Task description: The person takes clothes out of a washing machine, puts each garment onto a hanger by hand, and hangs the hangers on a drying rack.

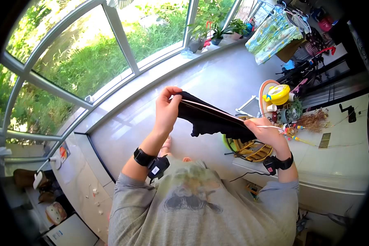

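Note:
A piece of black clothing is stretched between my two hands in front of my chest, its lower edge hanging uneven. Along its top runs a thin pale strip, which continues as a white end past my right hand; whether this is a hanger or part of the garment I cannot tell. My left hand pinches the upper left corner between thumb and fingers. The right end is gripped by my right hand, lower than the left one. Both wrists wear black straps with small boxes.
Tall windows curve along the left, with potted plants on the sill. At right, a pale counter carries a yellow container and dried flowers. A woven basket stands beside it. Clothes hang at the back right.

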A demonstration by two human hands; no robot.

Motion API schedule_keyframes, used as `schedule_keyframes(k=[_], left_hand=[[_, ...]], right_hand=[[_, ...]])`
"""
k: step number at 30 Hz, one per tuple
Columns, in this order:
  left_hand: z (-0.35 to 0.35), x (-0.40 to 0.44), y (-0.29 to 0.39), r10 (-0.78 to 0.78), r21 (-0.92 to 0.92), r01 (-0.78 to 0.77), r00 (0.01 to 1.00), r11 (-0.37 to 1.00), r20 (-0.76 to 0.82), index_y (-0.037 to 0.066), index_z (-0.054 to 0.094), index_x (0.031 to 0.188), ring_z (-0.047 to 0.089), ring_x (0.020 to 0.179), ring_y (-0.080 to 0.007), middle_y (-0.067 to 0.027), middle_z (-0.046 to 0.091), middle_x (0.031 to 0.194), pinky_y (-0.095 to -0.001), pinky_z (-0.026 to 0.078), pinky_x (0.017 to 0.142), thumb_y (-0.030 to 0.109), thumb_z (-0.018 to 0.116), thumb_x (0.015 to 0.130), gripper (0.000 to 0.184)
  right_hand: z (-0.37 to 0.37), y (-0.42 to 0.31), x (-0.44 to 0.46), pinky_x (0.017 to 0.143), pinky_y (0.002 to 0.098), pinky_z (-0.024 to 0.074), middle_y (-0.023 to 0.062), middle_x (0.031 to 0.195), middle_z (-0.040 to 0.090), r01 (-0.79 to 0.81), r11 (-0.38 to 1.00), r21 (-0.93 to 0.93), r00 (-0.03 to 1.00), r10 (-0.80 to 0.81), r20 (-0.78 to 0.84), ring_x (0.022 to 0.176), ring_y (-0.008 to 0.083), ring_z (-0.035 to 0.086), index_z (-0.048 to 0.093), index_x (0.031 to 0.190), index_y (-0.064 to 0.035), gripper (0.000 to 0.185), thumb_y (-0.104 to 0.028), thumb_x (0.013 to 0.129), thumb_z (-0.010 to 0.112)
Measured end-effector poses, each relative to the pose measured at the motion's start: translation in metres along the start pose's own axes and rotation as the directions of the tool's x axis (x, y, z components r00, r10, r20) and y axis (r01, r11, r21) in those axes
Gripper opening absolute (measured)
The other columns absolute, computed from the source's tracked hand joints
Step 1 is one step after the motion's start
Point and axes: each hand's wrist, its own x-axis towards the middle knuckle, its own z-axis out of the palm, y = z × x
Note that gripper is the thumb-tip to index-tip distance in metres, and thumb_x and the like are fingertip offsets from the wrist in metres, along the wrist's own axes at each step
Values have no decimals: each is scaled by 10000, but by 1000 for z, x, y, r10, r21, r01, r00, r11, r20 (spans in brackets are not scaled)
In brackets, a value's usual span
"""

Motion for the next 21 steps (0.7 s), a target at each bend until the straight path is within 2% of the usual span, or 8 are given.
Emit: schedule_keyframes(k=[3,5,10,12,13,17,19,21], left_hand=[[-4,15,24,18,56,-34,965,998,260,28,511,866,491,733,-63,-11,530,816,-184,393,658,-25,483,779,105],[-12,24,31,10,-142,53,911,988,413,32,503,855,476,718,-67,-12,519,797,-190,382,645,-2,483,796,71],[-18,53,5,-146,-196,270,863,943,484,47,497,939,460,768,-75,-13,500,811,-205,382,694,79,494,844,100],[-19,58,0,-426,171,405,703,898,569,39,491,1053,464,805,-85,-17,498,838,-223,394,723,175,539,842,255],[-23,63,-9,-549,466,299,551,833,628,8,494,1105,504,858,-129,-46,547,903,-269,411,757,270,576,824,393],[-11,66,-29,-658,729,-138,342,671,671,-22,579,954,585,862,-308,-195,612,901,-360,450,760,321,602,760,395],[-8,65,-45,-518,697,-213,531,685,671,9,578,957,583,828,-332,-204,605,845,-376,458,727,256,573,752,320],[6,69,-29,-478,670,32,726,742,495,16,557,923,570,779,-358,-210,588,802,-389,448,682,165,514,765,221]], right_hand=[[-18,14,7,487,343,336,135,557,464,13,1000,0,996,-13,-89,503,224,424,512,686,16,394,-311,896,448],[-27,9,2,469,325,315,92,533,413,70,979,191,981,-33,-191,482,187,393,464,630,-3,419,-317,906,429],[-37,-4,6,432,242,229,9,531,327,305,771,559,925,-101,-365,466,100,294,295,584,-71,487,-424,903,399],[-33,-5,9,430,239,224,5,534,317,296,718,630,920,-38,-389,466,94,280,297,588,-74,478,-416,909,389],[-32,-6,11,428,236,219,1,537,308,313,650,693,910,3,-414,466,89,266,299,593,-77,469,-408,915,379],[-30,-6,23,429,245,208,2,526,305,282,616,735,937,-13,-348,455,97,250,333,601,-78,470,-424,918,345],[-29,2,27,427,248,209,1,525,306,265,627,733,935,19,-355,454,97,247,335,598,-78,470,-423,917,349],[-22,20,31,441,245,222,0,540,303,262,623,737,946,-14,-324,478,100,264,323,583,-62,477,-397,919,376]])
